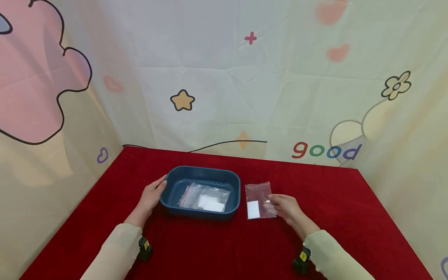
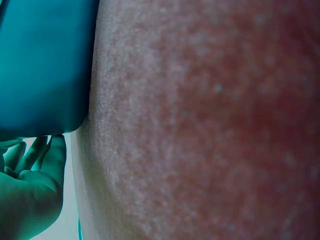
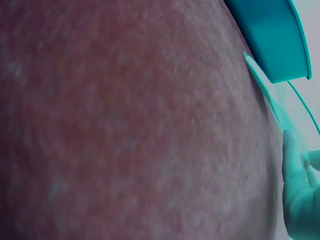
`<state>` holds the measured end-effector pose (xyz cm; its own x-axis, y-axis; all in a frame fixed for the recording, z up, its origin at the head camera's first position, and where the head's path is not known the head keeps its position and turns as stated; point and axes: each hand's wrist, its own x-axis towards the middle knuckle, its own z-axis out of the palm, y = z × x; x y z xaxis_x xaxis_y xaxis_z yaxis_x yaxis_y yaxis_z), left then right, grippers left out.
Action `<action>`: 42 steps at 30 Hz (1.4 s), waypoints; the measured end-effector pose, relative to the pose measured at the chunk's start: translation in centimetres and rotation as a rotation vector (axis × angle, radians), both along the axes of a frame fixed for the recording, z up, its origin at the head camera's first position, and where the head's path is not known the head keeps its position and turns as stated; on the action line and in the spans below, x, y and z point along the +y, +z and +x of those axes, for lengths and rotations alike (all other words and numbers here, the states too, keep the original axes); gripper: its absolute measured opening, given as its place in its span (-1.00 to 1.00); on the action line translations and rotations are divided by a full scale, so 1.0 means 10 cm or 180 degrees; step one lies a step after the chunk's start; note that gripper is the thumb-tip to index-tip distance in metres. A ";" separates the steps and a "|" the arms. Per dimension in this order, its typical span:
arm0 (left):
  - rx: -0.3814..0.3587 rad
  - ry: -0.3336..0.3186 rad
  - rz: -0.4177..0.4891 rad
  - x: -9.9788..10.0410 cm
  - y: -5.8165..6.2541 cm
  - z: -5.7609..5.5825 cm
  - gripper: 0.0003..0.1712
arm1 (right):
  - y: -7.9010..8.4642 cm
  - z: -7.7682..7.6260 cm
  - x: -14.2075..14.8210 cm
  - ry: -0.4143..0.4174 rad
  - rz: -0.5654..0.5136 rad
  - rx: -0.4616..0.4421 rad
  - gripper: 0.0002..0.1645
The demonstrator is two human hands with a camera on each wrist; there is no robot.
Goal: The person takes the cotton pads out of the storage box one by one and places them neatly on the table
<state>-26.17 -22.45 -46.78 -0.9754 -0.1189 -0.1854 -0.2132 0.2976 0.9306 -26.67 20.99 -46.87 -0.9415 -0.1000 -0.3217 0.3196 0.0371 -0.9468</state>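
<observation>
My left hand (image 1: 150,196) rests at the left end of a dark blue basin (image 1: 201,212), its fairly straight fingers touching the outer wall near the rim. In the left wrist view, fingers (image 2: 54,157) meet the side of the basin (image 2: 45,65). Several clear zip bags (image 1: 190,194) with white cards lie inside it. Right of the basin, my right hand (image 1: 287,210) pinches the right edge of another clear zip bag (image 1: 257,192), thumb above and fingers showing through the plastic. A white card (image 1: 253,210) sits in that bag's lower left. The right wrist view shows the bag tilted.
A red cloth (image 1: 217,249) covers the table under the basin. Pale printed curtains (image 1: 217,77) stand along the back and both sides. A small dark device is strapped at each wrist.
</observation>
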 end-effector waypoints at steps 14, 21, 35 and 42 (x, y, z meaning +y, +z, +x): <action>-0.0005 -0.0002 0.0039 0.01 0.01 0.02 -0.40 | 0.05 -0.01 0.06 0.0218 0.0722 0.0060 -0.54; 0.0025 0.0013 0.0045 0.01 0.01 0.01 -0.40 | 0.05 -0.02 0.08 0.0248 0.1066 0.0086 -0.59; -0.0012 0.0013 0.0034 0.01 0.01 0.00 -0.40 | 0.06 -0.08 0.11 0.0418 0.1453 0.0181 -0.65; -0.0012 0.0009 0.0006 0.01 0.02 0.01 -0.40 | 0.06 -0.09 0.07 0.0443 0.1614 0.0183 -0.70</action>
<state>-26.11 -22.33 -46.57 -0.9744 -0.1212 -0.1892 -0.2174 0.2952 0.9304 -27.58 21.72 -46.23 -0.9480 -0.0707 -0.3103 0.2270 0.5333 -0.8149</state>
